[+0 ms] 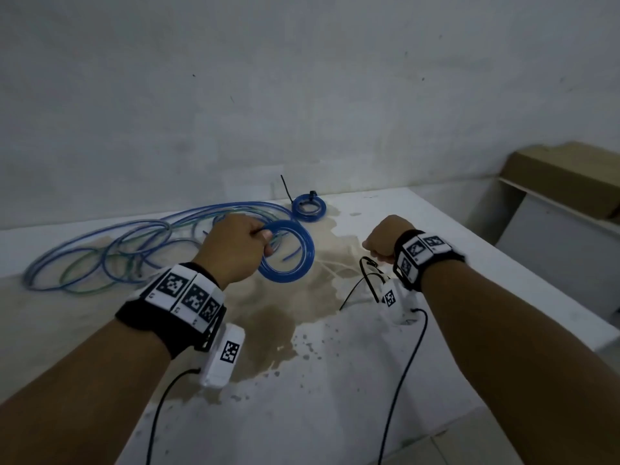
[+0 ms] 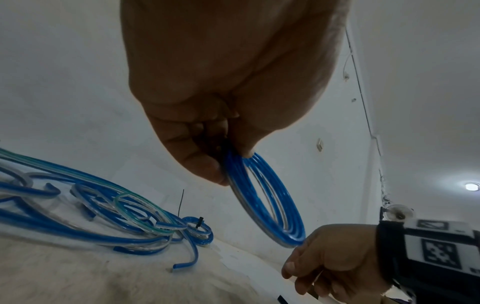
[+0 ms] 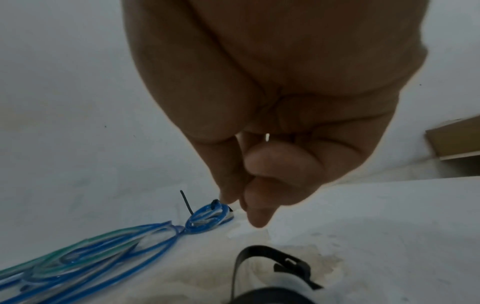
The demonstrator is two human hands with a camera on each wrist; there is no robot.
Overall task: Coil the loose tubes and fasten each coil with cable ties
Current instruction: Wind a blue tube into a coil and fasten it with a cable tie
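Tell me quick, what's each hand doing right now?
Left hand: grip closed around the coiled translucent blue plastic tube, lifted off the table.
Right hand: fingers curled, nothing visibly held.

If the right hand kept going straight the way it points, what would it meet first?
Probably the small tied coil by the wall: the right hand, fingers curled and holding nothing visible, points toward it. Bare table lies between; depth is unclear, so it may pass just beside the coil and reach the wall.
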